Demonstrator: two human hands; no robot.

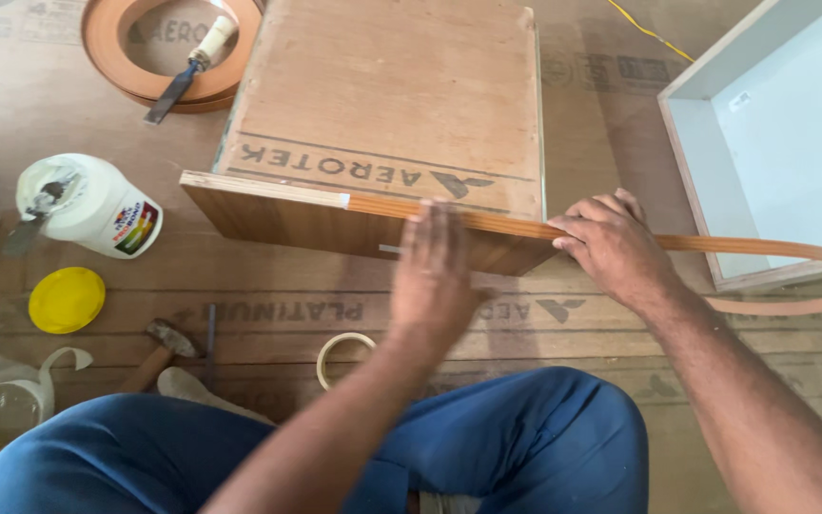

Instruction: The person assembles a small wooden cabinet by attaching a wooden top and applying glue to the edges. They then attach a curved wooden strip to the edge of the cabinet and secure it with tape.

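A plywood drawer box point(392, 105) lies upside down on the floor in front of me. A wood-grain edge band strip point(763, 249) runs along its near top edge and trails off to the right in a loop. My left hand point(438, 271) lies flat, fingers together, pressing the strip onto the edge near the middle. My right hand point(611, 243) holds the strip down at the box's right corner, fingers over the edge. Left of my hands the edge point(259, 187) shows bare pale wood.
A white glue tub point(97, 205) with a tool in it and its yellow lid point(67, 300) sit at left. A hammer point(159, 347), a tape roll point(340, 354), an edge band coil point(121, 48) with a chisel point(187, 69), and a white drawer point(763, 133) lie around.
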